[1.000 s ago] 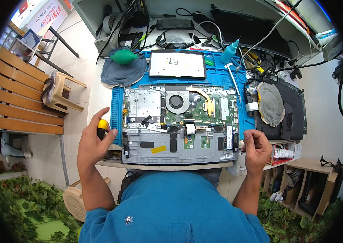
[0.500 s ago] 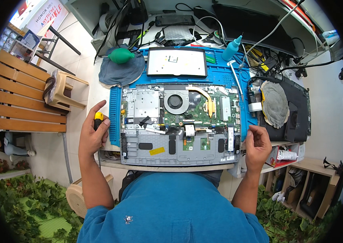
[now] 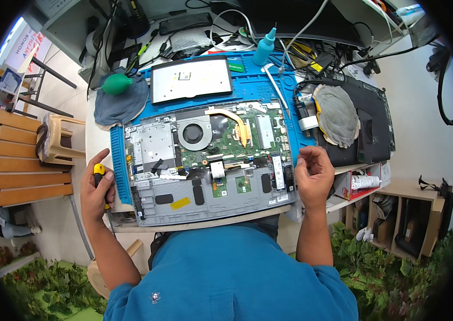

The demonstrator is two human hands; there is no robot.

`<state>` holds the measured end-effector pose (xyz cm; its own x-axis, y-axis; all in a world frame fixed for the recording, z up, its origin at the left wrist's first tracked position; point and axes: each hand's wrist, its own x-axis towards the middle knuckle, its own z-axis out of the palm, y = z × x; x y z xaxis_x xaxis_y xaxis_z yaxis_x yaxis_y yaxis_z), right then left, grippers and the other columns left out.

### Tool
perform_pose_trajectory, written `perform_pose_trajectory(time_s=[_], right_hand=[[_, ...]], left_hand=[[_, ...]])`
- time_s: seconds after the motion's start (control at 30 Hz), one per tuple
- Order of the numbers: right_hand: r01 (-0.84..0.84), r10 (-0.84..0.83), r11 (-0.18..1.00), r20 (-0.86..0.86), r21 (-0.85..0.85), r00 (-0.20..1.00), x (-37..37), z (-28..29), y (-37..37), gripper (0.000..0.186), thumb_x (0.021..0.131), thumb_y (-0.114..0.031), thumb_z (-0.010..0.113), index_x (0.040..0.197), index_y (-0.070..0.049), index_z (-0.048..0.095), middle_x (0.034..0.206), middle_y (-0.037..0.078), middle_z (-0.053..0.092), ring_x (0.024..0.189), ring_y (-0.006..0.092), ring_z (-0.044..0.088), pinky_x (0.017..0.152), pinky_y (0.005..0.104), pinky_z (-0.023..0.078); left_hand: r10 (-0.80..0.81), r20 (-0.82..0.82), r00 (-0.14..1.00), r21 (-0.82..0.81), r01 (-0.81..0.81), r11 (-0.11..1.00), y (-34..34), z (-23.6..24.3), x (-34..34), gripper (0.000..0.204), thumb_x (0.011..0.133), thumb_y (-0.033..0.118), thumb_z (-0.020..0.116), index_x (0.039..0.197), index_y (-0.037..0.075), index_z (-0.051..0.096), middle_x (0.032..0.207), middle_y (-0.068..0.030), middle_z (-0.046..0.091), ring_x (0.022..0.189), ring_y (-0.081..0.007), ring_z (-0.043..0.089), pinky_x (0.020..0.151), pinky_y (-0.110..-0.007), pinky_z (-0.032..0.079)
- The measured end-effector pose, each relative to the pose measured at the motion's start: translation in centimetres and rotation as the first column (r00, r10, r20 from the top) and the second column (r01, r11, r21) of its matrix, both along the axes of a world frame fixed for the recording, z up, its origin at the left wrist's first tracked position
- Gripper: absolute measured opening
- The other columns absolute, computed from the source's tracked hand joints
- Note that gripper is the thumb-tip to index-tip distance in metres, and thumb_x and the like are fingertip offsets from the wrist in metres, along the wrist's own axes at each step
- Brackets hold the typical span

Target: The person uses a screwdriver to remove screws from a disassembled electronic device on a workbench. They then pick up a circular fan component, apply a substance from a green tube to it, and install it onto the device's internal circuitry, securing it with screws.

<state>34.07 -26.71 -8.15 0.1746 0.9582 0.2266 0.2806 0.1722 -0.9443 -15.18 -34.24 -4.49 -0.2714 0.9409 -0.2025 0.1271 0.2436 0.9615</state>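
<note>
My left hand [image 3: 97,190] is closed around a screwdriver [image 3: 99,170] with a yellow and black handle, beside the front left corner of the blue mat. The screwdriver's thin shaft points down toward my forearm. An opened laptop base [image 3: 210,160] lies before me with its inside showing: a round fan [image 3: 195,136], a copper heat pipe [image 3: 242,128], a green circuit board [image 3: 221,144] and a slim drive stick [image 3: 278,171]. At its right edge my right hand [image 3: 314,174] hovers with loosely curled fingers, the thumb apart from them. I see nothing in it.
Behind the laptop, a white panel [image 3: 191,80] with small parts lies on the blue mat [image 3: 122,176]. A green air blower [image 3: 116,84] sits on a grey cloth pad at left. A teal bottle [image 3: 265,48] and white brush [image 3: 275,85] stand right of it. Another black laptop [image 3: 373,125] carries a grey pad.
The view has swung, so the bench and laptop appear further left and tilted. Both hands stay near the laptop's sides, the left still gripping the screwdriver. The right looks a little nearer the laptop.
</note>
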Motion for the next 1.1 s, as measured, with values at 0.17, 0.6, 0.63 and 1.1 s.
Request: perform_pose_trajectory(time_s=[0.17, 0.6, 0.63, 1.1], right_hand=[[-0.020, 0.019, 1.000, -0.059, -0.021, 0.998, -0.1, 0.2, 0.0, 0.018, 0.094, 0.012, 0.070, 0.109, 0.001, 0.072, 0.098, -0.002, 0.066, 0.080, 0.0020, 0.055, 0.069, 0.0196, 0.044], [-0.292, 0.194, 0.947, 0.489, 0.132, 0.851, -1.6, 4.1, -0.7, 0.037, 0.079, 0.013, 0.064, 0.111, -0.001, 0.078, 0.108, 0.015, 0.068, 0.100, 0.0362, 0.066, 0.087, 0.0449, 0.054], [-0.315, 0.201, 0.941, 0.550, 0.120, 0.810, -1.8, 4.6, -0.7, 0.038, 0.079, 0.012, 0.065, 0.111, -0.002, 0.078, 0.109, 0.014, 0.068, 0.101, 0.0352, 0.065, 0.088, 0.0450, 0.053], [-0.445, 0.303, 0.895, 0.763, -0.023, 0.571, -2.0, 5.7, -0.6, 0.041, 0.078, 0.006, 0.071, 0.114, -0.010, 0.084, 0.113, 0.010, 0.065, 0.108, 0.0319, 0.060, 0.093, 0.0443, 0.051]], left_hand=[[0.002, -0.020, 1.000, 0.008, -0.002, 1.000, 0.1, 0.0, 0.0, 0.063, 0.105, 0.016, 0.072, 0.162, -0.003, 0.051, 0.088, 0.0015, 0.058, 0.055, -0.0017, 0.048, 0.044, -0.019, 0.038], [0.001, -0.036, 0.999, 0.030, 0.001, 1.000, 0.0, -0.3, 0.2, 0.063, 0.106, 0.018, 0.073, 0.162, -0.003, 0.051, 0.086, 0.0030, 0.058, 0.054, -0.0009, 0.047, 0.044, -0.019, 0.037], [0.000, -0.043, 0.999, 0.027, 0.001, 1.000, -0.1, -0.4, 0.0, 0.063, 0.107, 0.017, 0.072, 0.163, -0.002, 0.050, 0.085, 0.0031, 0.058, 0.054, -0.0006, 0.046, 0.044, -0.019, 0.037], [0.004, -0.047, 0.999, 0.031, -0.002, 1.000, -0.4, -0.3, 0.2, 0.065, 0.105, 0.021, 0.075, 0.163, 0.001, 0.053, 0.086, 0.0034, 0.058, 0.056, -0.0008, 0.048, 0.045, -0.019, 0.036]])
